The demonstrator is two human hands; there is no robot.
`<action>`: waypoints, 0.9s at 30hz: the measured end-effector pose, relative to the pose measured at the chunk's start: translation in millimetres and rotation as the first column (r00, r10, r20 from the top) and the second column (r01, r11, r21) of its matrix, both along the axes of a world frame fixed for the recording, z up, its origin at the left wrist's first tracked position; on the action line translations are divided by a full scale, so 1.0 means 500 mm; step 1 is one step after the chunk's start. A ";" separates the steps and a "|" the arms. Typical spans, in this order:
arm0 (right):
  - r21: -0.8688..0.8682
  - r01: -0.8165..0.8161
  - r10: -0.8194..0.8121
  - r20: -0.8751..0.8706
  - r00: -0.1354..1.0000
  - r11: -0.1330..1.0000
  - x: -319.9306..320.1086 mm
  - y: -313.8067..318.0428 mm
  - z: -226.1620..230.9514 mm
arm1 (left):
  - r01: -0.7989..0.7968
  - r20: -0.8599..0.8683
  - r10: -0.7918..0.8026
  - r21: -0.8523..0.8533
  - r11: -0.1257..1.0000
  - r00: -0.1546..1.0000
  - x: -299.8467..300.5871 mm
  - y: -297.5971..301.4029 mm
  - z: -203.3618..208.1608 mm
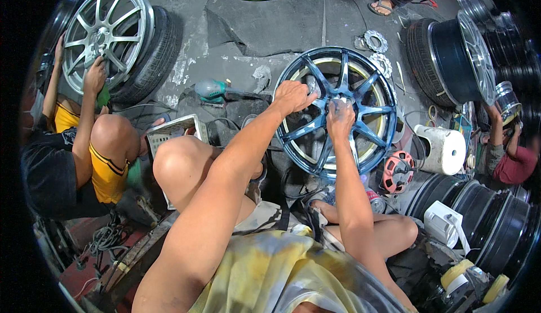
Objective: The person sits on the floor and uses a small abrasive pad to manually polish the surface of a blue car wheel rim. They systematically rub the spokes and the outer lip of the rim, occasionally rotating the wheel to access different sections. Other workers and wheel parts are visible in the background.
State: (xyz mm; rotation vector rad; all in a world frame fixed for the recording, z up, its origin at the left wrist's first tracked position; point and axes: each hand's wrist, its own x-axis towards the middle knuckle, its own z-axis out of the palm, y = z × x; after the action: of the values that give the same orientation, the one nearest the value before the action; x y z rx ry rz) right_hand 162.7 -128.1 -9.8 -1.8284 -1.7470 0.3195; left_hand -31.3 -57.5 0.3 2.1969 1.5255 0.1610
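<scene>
A blue multi-spoke wheel rim (369,113) with pale, scuffed patches faces up in front of me. My left hand (294,97) is closed at its upper left, wrist across the outer lip and fingers curled toward the hub. A whitish scrap shows by those fingers, but whatever they grip is hidden. Over the hub, my right hand (340,118) presses a small greyish-white sheet (340,103) under its fingers; whether it is sandpaper or cloth I cannot tell. Left of the rim lies a teal power sander (211,91) with a dark body.
A co-worker at left holds a silver wheel rim (104,34) against a tire (158,59). Rightward stand another tire with a rim (448,59), a white stool (442,149), a red cable reel (398,171) and stacked dark rims (479,217). A white crate (180,126) sits by my left knee.
</scene>
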 end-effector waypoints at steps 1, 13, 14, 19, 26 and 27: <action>0.016 0.014 -0.014 -0.011 1.000 1.000 0.001 -0.017 -0.005 | 0.015 -0.012 -0.015 -0.022 1.000 1.000 0.004 -0.005 -0.002; 0.149 0.019 -0.004 -0.103 0.995 0.989 0.008 -0.037 -0.019 | -0.009 -0.031 0.008 -0.059 0.998 0.999 0.006 0.006 -0.001; 0.070 0.019 -0.014 -0.075 0.997 0.997 0.011 -0.033 -0.016 | -0.002 -0.095 -0.007 -0.092 0.996 0.995 0.006 0.008 0.014; 0.021 0.040 -0.039 -0.081 0.996 0.999 -0.001 -0.012 -0.003 | -0.021 -0.045 0.017 -0.089 0.996 0.999 0.006 0.009 0.009; 0.042 0.028 -0.028 0.019 0.999 0.999 0.020 0.008 -0.033 | 0.002 0.000 -0.002 0.016 1.000 1.000 0.009 0.005 0.003; 0.081 0.014 -0.016 0.025 1.000 0.997 0.010 0.013 -0.025 | -0.019 -0.011 0.018 -0.023 1.000 1.000 0.006 0.008 0.001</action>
State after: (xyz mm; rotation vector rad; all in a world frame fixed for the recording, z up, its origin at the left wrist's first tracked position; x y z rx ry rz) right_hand 167.9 -121.9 -22.4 -1.7946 -1.7372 0.2170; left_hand -28.1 -53.7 1.0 2.1696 1.5464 0.1369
